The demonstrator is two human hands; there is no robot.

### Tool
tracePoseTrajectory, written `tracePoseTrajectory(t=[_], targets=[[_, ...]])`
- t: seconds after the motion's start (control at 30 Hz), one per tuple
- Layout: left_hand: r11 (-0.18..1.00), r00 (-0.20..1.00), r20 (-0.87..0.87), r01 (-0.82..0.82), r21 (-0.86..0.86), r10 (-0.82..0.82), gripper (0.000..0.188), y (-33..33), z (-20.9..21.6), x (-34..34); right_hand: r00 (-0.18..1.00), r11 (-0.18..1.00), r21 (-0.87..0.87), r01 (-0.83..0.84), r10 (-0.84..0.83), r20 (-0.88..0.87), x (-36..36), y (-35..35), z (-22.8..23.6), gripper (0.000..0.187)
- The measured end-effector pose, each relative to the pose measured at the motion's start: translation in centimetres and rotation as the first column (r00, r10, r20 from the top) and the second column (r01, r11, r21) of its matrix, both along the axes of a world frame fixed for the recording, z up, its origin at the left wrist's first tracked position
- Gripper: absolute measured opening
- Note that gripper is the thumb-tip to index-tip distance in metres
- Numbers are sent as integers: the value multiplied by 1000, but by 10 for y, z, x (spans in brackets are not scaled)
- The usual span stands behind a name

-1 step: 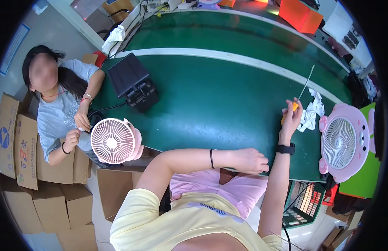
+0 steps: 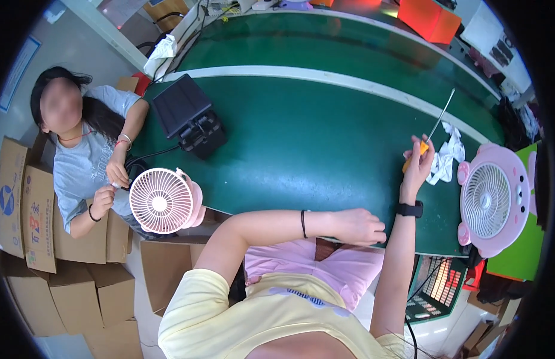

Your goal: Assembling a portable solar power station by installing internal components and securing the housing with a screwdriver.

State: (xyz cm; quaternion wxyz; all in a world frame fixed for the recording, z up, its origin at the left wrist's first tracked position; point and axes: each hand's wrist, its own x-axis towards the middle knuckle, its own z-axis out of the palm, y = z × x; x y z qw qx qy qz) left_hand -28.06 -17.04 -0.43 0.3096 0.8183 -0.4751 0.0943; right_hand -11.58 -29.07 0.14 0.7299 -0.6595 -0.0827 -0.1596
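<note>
My right hand point(image 2: 417, 167) is raised over the right part of the green table, closed around a screwdriver point(image 2: 441, 115) with an orange-yellow handle. Its long metal shaft slants up and to the right. At the near table edge lies my left hand point(image 2: 360, 227), fingers curled; whether they hold anything is hidden. Crumpled white paper point(image 2: 446, 157) lies just right of my right hand. Further right stands a pink animal-shaped fan point(image 2: 485, 202) with a white grille. To the left, beyond my left elbow, is a smaller pale pink fan point(image 2: 162, 202), away from both hands.
A black lidded box point(image 2: 188, 116) with a cable sits on the left of the green table point(image 2: 289, 149). Beside it a co-worker point(image 2: 98, 143) pinches something small and white. Cardboard boxes point(image 2: 68, 239) stack at left. Under the table's right side is a green basket point(image 2: 436, 290).
The screwdriver's tip has shifted slightly to the right and up. My left hand stays at the table edge, and the view has moved a little.
</note>
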Motion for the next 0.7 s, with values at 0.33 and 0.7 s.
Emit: tracePoseTrajectory(t=[0.33, 0.7], targets=[[999, 999, -32, 28, -37, -29, 14, 0, 0, -3, 996, 991, -106, -81, 85, 37, 9, -8, -11, 35], [1000, 999, -41, 24, -7, -24, 14, 1, 0, -2, 987, 980, -196, -35, 2, -163, 2, -4, -7, 35]])
